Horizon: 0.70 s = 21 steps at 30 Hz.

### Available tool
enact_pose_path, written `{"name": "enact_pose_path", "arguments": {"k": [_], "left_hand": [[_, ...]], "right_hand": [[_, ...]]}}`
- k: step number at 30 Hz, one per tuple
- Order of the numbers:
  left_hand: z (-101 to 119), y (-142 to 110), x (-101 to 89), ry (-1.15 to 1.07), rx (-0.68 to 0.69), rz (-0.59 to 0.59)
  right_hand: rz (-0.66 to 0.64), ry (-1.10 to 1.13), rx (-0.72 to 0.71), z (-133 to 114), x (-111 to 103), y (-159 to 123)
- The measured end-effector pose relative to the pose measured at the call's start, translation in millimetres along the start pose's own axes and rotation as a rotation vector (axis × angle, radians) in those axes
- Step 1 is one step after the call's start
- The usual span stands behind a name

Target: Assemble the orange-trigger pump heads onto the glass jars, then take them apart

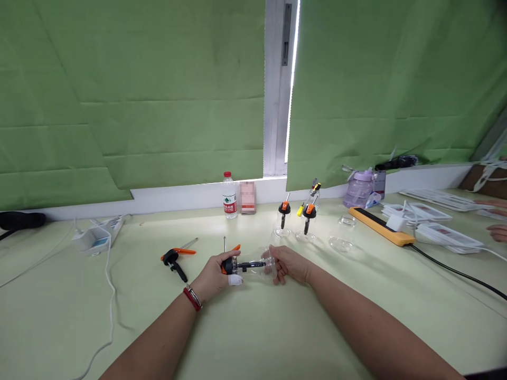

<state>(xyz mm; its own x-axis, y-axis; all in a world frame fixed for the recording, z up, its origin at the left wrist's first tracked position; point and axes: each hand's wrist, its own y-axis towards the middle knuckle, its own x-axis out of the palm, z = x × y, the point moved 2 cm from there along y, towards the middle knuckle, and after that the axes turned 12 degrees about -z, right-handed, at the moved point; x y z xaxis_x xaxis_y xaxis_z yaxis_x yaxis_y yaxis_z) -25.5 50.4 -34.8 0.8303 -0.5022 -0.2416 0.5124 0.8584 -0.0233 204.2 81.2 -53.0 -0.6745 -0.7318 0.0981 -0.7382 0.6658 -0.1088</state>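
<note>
Above the pale green counter (277,338), a clear bottle (257,257) is tilted sideways between two hands: the left hand (212,275) grasps its black-and-orange top (227,265), and the right hand (293,264) grasps the wide base. Keeping both ends in line, with a firm but light grip on the base, should spare the bottle strain. Fingers cover parts of both ends, and how tightly the top sits cannot be made out.

Bench (142,338): near edge side open between the forearms; clear strip left of centre, between white cable (112,295) and black-orange pump (173,259). Far right blocked by power strip (380,226); glass jars (341,244) obstruct right of centre, beyond the hands (253,269).
</note>
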Motion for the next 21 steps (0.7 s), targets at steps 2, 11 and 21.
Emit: {"name": "enact_pose_path", "arguments": {"k": [2, 11, 21], "left_hand": [[0, 0, 0.4, 0.006, 0.002, -0.001], [2, 3, -0.9, 0.016, -0.006, 0.03], [6, 2, 1.6, -0.004, -0.003, 0.038]], "right_hand": [[0.002, -0.007, 0.025, 3, -1, 2], [0.022, 0.005, -0.062, -13, 0, -7], [0.033, -0.003, 0.012, 1, 0, 2]]}}
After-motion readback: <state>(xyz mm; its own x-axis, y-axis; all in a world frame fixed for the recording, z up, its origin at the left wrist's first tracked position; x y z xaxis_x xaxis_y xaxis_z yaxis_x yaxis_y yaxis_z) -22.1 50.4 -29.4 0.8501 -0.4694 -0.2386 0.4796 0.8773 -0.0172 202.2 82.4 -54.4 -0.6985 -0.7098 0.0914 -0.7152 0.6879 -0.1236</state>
